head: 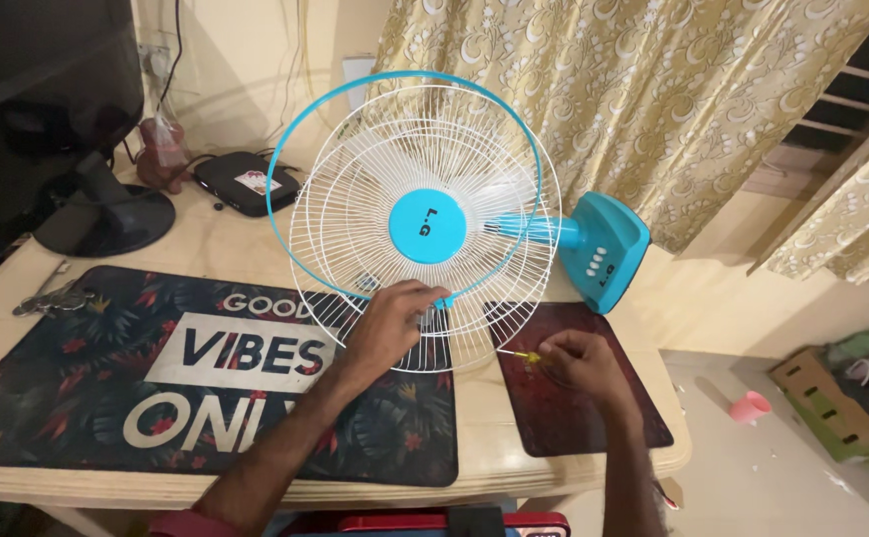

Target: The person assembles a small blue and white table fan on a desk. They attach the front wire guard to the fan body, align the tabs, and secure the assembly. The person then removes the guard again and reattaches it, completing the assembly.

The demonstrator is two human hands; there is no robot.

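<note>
A table fan lies on its side on the desk, its white wire grille (pixel 425 159) with a blue rim and blue centre cap facing me. The blue base (pixel 608 249) points right. My left hand (pixel 387 323) grips the grille's lower edge. Just right of the grille, my right hand (pixel 579 360) rests on a dark red mat and holds a small yellow-handled screwdriver (pixel 526 356), whose tip points left toward the bottom of the grille.
A large dark desk mat (pixel 77 398) with white lettering covers the desk's left. A monitor stand (pixel 106 214), a black box (pixel 246 182) and keys (pixel 52 298) sit behind and left. Curtains (pixel 653 89) hang behind. A pink cup (pixel 750 407) and a cardboard box (pixel 832 403) stand on the floor at right.
</note>
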